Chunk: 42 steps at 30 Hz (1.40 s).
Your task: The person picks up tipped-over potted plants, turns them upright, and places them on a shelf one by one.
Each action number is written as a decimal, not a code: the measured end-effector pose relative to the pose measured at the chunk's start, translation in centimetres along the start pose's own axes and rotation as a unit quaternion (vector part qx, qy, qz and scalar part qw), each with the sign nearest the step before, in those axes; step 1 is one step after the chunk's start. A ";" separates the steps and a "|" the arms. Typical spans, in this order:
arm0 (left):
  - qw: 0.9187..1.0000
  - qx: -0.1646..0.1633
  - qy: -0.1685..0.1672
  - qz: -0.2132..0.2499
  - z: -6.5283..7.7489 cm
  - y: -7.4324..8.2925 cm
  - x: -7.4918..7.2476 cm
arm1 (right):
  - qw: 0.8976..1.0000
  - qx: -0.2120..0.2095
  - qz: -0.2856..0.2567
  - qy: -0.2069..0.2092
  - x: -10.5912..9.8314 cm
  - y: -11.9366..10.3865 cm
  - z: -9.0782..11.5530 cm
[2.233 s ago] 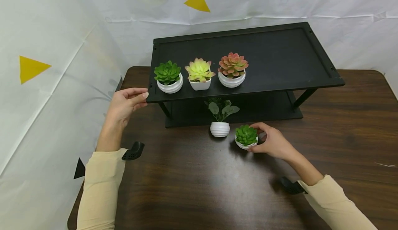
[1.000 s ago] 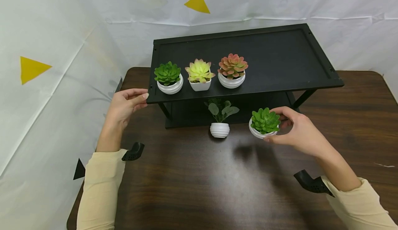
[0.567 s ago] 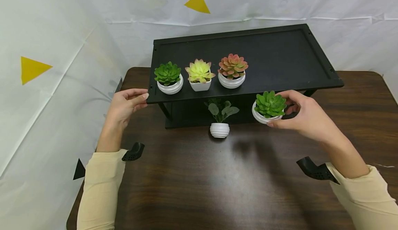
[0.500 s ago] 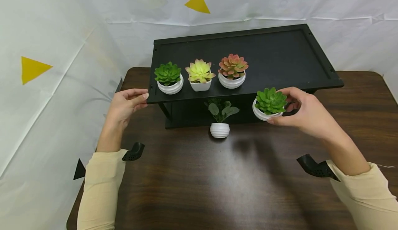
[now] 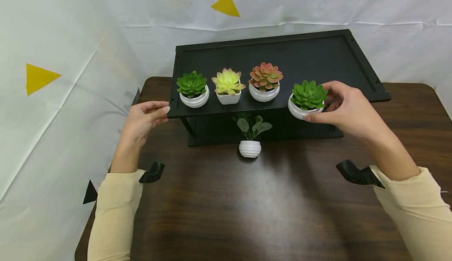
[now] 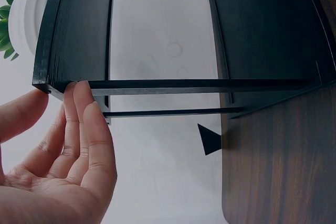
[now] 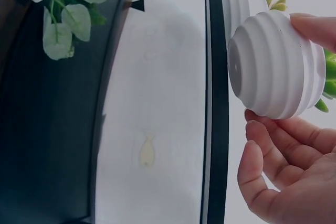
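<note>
My right hand (image 5: pixel 347 106) holds a green succulent (image 5: pixel 308 95) by its ribbed white pot, thumb on one side and fingers on the other. In the right wrist view the pot (image 7: pixel 275 66) is tilted with its base near the front edge of the black two-tier shelf (image 7: pixel 217 103). My left hand (image 5: pixel 141 121) pinches the front left corner of the shelf's top board (image 5: pixel 318 57), thumb at the edge and fingers beneath. On that board stand another green succulent (image 5: pixel 192 84), a yellow one (image 5: pixel 228 81) in a square pot and a reddish one (image 5: pixel 265 76).
A leafy plant in a white pot (image 5: pixel 250 149) stands on the brown wooden table (image 5: pixel 212 206), just before the shelf's lower board (image 5: pixel 219 135). White sheeting (image 5: pixel 159 2) with yellow triangles hangs behind and on the left.
My right hand has lifted the green succulent from the table and carried it up and to the right, to the top board's front edge. My left hand has stayed at the corner.
</note>
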State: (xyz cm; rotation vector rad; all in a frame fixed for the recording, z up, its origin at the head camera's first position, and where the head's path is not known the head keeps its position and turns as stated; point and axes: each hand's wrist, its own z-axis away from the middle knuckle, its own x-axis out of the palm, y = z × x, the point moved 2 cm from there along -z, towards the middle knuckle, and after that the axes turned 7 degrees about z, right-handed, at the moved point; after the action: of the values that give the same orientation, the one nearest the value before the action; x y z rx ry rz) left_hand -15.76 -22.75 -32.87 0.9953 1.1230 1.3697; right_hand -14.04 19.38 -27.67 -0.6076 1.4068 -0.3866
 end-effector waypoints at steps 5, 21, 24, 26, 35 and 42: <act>1.000 0.002 -0.002 -0.003 0.0 0.0 0.0 | 1.000 -0.001 0.012 0.004 -0.2 -0.1 -0.6; 1.000 0.006 -0.013 -0.010 0.1 0.0 0.0 | 0.999 0.007 0.027 -0.016 -0.8 -0.5 -2.4; 1.000 0.008 -0.014 -0.008 0.1 0.0 0.0 | 0.999 0.008 0.027 -0.017 -0.8 -0.5 -2.6; 1.000 0.009 -0.014 -0.009 0.1 0.0 0.0 | 0.999 0.008 0.026 -0.017 -0.8 -0.5 -2.8; 1.000 0.009 -0.012 -0.002 0.1 0.1 0.1 | 1.000 0.009 0.017 -0.023 -0.6 -0.6 -3.5; 1.000 0.010 -0.015 0.008 0.1 0.1 0.1 | 0.999 0.013 0.021 -0.023 -0.6 -0.6 -4.2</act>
State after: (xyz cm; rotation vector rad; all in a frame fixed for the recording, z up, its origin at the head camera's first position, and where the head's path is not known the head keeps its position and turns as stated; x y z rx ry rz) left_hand -15.70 -22.59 -32.73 1.0385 1.1092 1.3547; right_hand -18.16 18.59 -27.07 -0.5625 1.3674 -0.3553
